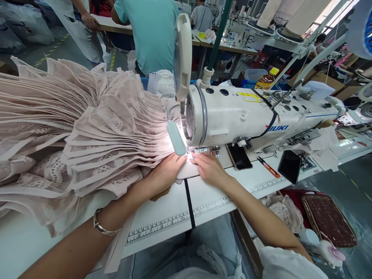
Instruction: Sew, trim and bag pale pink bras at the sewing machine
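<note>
Pale pink fabric pieces with lace bands (116, 131) lie in a thick, fanned stack on the left of the table, their near ends gathered toward the lit sewing area. Left hand (165, 171): palm down beside the stack's narrow end, fingers extended toward the needle area; cannot tell whether they pinch cloth. Right hand (211, 169): opposite, fingers bent close together, tips just beside the left fingertips; any grip cannot be told, as glare washes out the spot. Silver metal bangle (101, 224) on left forearm.

Above the hands: grey-green rounded panel (176, 138) hanging on a bent stem, at the head of the white industrial sewing machine (229, 116). Right of the right hand, in order: black smartphone (240, 156), orange-handled snips (269, 167), black flat rectangular device (290, 166). White tabletop with printed ruler edge (158, 211); black strip (189, 203) crosses it. Beyond the machine: yellow-capped bottle (266, 79); a person in a turquoise shirt (154, 35), back turned.
</note>
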### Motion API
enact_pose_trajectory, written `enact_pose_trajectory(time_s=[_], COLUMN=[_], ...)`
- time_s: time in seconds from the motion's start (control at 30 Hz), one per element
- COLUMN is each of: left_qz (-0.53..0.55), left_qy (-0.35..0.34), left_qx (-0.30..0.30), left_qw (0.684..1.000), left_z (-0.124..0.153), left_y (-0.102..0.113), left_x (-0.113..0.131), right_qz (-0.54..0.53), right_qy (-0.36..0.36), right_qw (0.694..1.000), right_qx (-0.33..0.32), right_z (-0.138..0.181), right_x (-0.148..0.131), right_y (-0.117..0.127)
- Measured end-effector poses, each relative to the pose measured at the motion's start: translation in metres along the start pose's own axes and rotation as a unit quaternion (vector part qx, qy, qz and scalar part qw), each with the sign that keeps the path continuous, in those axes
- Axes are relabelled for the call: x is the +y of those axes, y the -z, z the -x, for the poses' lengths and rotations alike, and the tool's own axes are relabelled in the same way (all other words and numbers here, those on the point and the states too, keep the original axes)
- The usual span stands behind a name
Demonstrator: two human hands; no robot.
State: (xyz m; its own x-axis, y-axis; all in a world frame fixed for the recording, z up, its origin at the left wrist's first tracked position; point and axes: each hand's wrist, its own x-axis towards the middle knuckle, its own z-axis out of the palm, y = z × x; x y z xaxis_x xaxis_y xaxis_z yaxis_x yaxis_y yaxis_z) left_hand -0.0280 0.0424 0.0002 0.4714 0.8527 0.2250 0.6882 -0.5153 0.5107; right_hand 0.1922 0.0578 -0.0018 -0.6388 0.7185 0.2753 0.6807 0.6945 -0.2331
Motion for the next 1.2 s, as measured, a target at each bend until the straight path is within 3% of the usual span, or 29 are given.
enact_pose_trajectory(time_s=[0.17,0.37,0.63,0.8,0.93,1.1,1.2], left_qz=[0.025,0.006,0.014,0.002,-0.132,-0.277,-0.297], left_qy=[0.045,0.026,0.064,0.071,0.108,-0.013,-0.017], left_qx=[0.008,0.023,-0.019,-0.016,0.013,-0.026,-0.024], left_qw=[0.999,0.999,0.998,0.997,0.985,0.96,0.954], left_z=[-0.006,-0.01,-0.017,-0.015,-0.014,-0.008,-0.01], left_y=[-0.005,-0.001,0.015,0.013,0.004,-0.003,0.0], left_x=[-0.007,-0.003,0.01,0.011,0.018,0.022,0.021], right_qz=[0.012,0.053,0.058,0.066,0.103,0.127,0.147], right_qy=[-0.007,0.005,-0.002,-0.053,-0.133,-0.186,-0.204], right_qw=[1.0,0.998,0.997,0.992,0.979,0.96,0.955], right_qx=[-0.026,-0.045,-0.054,-0.092,-0.112,-0.166,-0.16], right_z=[-0.004,-0.006,-0.006,-0.009,-0.016,-0.026,-0.031], right_x=[0.003,0.005,0.004,-0.001,-0.002,0.0,-0.006], right_y=[-0.001,-0.002,-0.002,0.004,0.006,0.008,0.011])
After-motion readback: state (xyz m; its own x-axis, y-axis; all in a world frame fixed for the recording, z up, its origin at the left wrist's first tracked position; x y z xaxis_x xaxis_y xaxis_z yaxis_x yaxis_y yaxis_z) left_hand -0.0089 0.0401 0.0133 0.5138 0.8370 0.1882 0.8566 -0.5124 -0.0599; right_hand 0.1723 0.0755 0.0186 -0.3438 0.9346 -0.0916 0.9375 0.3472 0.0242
